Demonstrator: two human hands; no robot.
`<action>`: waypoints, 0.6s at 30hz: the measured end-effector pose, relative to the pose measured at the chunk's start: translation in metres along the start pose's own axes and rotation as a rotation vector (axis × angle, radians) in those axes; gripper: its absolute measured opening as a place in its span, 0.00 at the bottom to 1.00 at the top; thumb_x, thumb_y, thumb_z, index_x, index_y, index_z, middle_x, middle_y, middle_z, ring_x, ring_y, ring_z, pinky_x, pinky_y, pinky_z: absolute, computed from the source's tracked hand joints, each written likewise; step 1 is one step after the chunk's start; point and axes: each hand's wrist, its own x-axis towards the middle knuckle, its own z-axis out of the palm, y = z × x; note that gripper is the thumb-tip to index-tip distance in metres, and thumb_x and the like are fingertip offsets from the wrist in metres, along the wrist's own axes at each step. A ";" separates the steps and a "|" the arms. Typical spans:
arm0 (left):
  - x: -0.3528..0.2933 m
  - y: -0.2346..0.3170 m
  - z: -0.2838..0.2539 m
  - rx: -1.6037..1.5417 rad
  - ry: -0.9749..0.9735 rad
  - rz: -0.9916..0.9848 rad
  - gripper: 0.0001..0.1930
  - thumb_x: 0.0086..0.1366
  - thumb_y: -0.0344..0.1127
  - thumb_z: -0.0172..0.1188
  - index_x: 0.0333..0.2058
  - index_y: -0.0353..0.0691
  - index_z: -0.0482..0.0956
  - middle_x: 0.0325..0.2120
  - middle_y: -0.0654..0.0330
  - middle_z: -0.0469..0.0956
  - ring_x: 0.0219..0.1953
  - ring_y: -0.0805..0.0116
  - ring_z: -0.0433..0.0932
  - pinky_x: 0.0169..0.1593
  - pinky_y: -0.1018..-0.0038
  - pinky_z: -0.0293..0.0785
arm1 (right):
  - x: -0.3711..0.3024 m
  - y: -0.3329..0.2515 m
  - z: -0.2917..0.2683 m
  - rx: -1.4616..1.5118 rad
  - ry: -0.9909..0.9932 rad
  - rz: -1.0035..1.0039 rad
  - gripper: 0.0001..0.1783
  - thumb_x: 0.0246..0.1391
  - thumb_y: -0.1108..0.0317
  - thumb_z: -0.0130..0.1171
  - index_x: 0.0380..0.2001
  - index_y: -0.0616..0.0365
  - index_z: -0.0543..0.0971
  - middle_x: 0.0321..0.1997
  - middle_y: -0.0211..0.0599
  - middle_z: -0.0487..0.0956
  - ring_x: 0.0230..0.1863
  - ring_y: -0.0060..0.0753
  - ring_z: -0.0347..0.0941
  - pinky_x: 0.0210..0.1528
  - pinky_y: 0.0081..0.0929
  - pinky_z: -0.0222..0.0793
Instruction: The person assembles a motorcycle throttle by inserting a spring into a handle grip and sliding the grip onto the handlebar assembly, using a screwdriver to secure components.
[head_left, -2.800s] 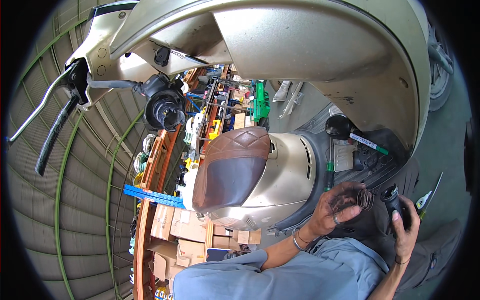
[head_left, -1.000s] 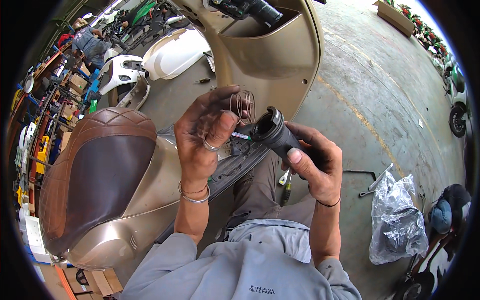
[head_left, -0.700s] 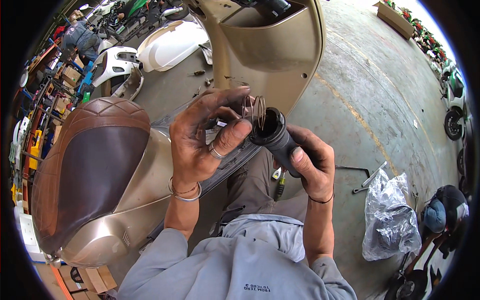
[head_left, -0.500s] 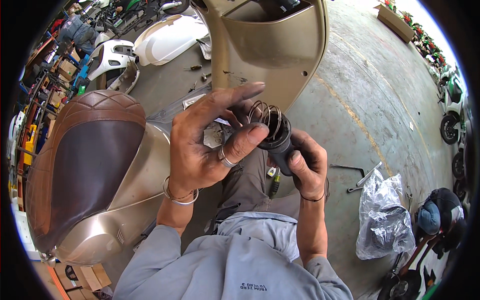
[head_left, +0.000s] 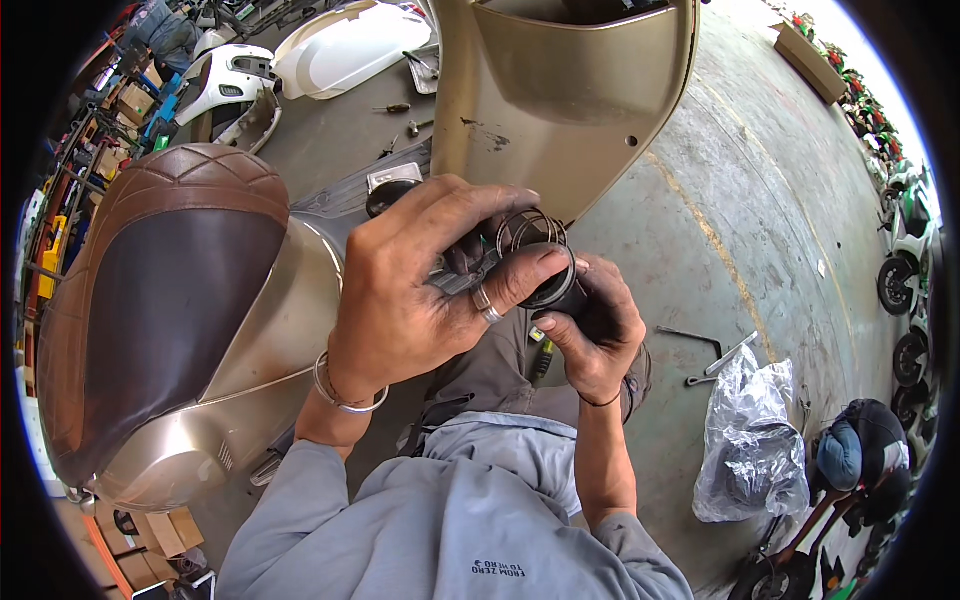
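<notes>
A thin metal coil spring [head_left: 520,230] sticks up out of the mouth of a black cylindrical part [head_left: 562,292], held in front of my chest. My right hand [head_left: 605,325] wraps round the black part from the right, its thumb lying on the near side. With fingers and thumb curled, my left hand [head_left: 410,275] grips the spring; its thumb lies across the coils near the part's rim. Fingertips of both hands are darkened with grime. How deep the spring sits inside the part is hidden by the left thumb.
A scooter with a brown seat [head_left: 185,270] stands at the left, its gold front panel [head_left: 570,110] ahead. On the right floor lie a hex key [head_left: 695,335], a spanner [head_left: 720,365] and a clear plastic bag [head_left: 750,440]. Another person [head_left: 870,450] crouches at far right.
The black part has turned so its open mouth faces me more. My left thumb has shifted onto the spring's base, and my right hand has moved slightly left.
</notes>
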 end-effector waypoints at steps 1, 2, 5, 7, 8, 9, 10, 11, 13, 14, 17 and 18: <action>0.000 0.000 0.000 0.008 -0.012 0.002 0.18 0.54 0.40 0.74 0.38 0.35 0.82 0.26 0.57 0.79 0.26 0.65 0.80 0.29 0.73 0.76 | 0.000 0.001 0.001 -0.069 0.007 -0.063 0.30 0.38 0.71 0.77 0.48 0.63 0.78 0.48 0.51 0.80 0.48 0.40 0.77 0.51 0.32 0.71; 0.000 0.000 0.000 0.017 -0.024 0.005 0.18 0.54 0.40 0.74 0.37 0.35 0.82 0.26 0.56 0.79 0.26 0.63 0.80 0.29 0.72 0.76 | 0.000 0.002 0.002 -0.070 0.007 -0.061 0.30 0.38 0.71 0.77 0.48 0.63 0.78 0.48 0.51 0.80 0.48 0.40 0.77 0.51 0.32 0.71; -0.003 0.002 0.001 0.029 -0.030 0.003 0.19 0.53 0.41 0.74 0.37 0.34 0.82 0.26 0.56 0.79 0.27 0.62 0.80 0.30 0.71 0.76 | -0.004 0.005 0.003 -0.061 0.063 -0.058 0.30 0.37 0.72 0.77 0.48 0.63 0.78 0.48 0.51 0.80 0.48 0.42 0.77 0.51 0.33 0.72; -0.006 0.001 0.000 0.037 -0.050 -0.004 0.20 0.51 0.40 0.75 0.39 0.34 0.82 0.27 0.57 0.79 0.28 0.67 0.79 0.31 0.74 0.75 | -0.006 0.008 0.004 -0.036 0.075 -0.047 0.30 0.37 0.73 0.77 0.48 0.63 0.78 0.48 0.50 0.80 0.48 0.42 0.77 0.52 0.33 0.71; -0.007 0.001 0.000 0.044 -0.068 -0.009 0.22 0.50 0.39 0.76 0.41 0.34 0.83 0.29 0.58 0.80 0.29 0.71 0.78 0.32 0.76 0.73 | -0.008 0.009 0.004 -0.036 0.076 -0.044 0.30 0.37 0.73 0.77 0.48 0.63 0.78 0.48 0.50 0.80 0.48 0.42 0.77 0.52 0.33 0.71; -0.008 0.000 0.001 0.044 -0.070 -0.011 0.22 0.50 0.39 0.76 0.41 0.34 0.83 0.29 0.58 0.80 0.29 0.71 0.78 0.32 0.76 0.73 | -0.010 0.010 0.004 0.018 0.083 -0.004 0.31 0.37 0.73 0.77 0.49 0.63 0.78 0.49 0.50 0.80 0.49 0.42 0.76 0.53 0.34 0.71; -0.008 -0.001 0.002 0.032 -0.082 0.024 0.23 0.49 0.40 0.76 0.42 0.34 0.82 0.29 0.58 0.80 0.30 0.70 0.79 0.33 0.76 0.74 | -0.012 0.010 0.004 0.070 0.093 0.037 0.31 0.38 0.73 0.77 0.49 0.63 0.78 0.49 0.49 0.80 0.50 0.42 0.76 0.54 0.34 0.70; -0.008 -0.001 0.002 0.021 -0.094 0.059 0.24 0.48 0.40 0.77 0.43 0.35 0.82 0.30 0.58 0.79 0.31 0.69 0.79 0.33 0.75 0.75 | -0.013 0.011 0.004 0.069 0.096 0.039 0.31 0.38 0.73 0.77 0.49 0.63 0.78 0.49 0.49 0.80 0.50 0.42 0.76 0.54 0.34 0.70; -0.008 0.004 -0.002 -0.012 -0.135 0.029 0.25 0.48 0.39 0.77 0.44 0.35 0.82 0.30 0.57 0.80 0.32 0.68 0.79 0.35 0.74 0.75 | -0.016 0.013 0.003 0.154 0.103 0.093 0.32 0.38 0.73 0.77 0.50 0.63 0.77 0.51 0.49 0.79 0.52 0.41 0.75 0.56 0.34 0.69; -0.008 0.006 -0.004 -0.044 -0.172 0.000 0.26 0.47 0.38 0.77 0.45 0.35 0.82 0.31 0.57 0.80 0.33 0.66 0.80 0.36 0.73 0.76 | -0.017 0.013 0.003 0.154 0.106 0.096 0.32 0.38 0.73 0.77 0.50 0.63 0.77 0.51 0.49 0.79 0.52 0.41 0.75 0.56 0.34 0.69; -0.008 0.003 -0.009 -0.042 -0.217 0.039 0.29 0.44 0.39 0.79 0.45 0.35 0.82 0.31 0.57 0.80 0.33 0.66 0.80 0.36 0.73 0.76 | -0.020 0.015 0.001 0.219 0.093 0.124 0.32 0.38 0.73 0.77 0.50 0.63 0.77 0.51 0.49 0.79 0.53 0.41 0.74 0.57 0.35 0.68; -0.008 0.000 -0.012 -0.045 -0.218 0.037 0.29 0.44 0.39 0.79 0.45 0.35 0.82 0.31 0.57 0.80 0.33 0.66 0.80 0.36 0.73 0.76 | -0.020 0.017 0.000 0.232 0.062 0.111 0.32 0.39 0.73 0.77 0.50 0.63 0.77 0.51 0.49 0.79 0.53 0.41 0.74 0.57 0.35 0.68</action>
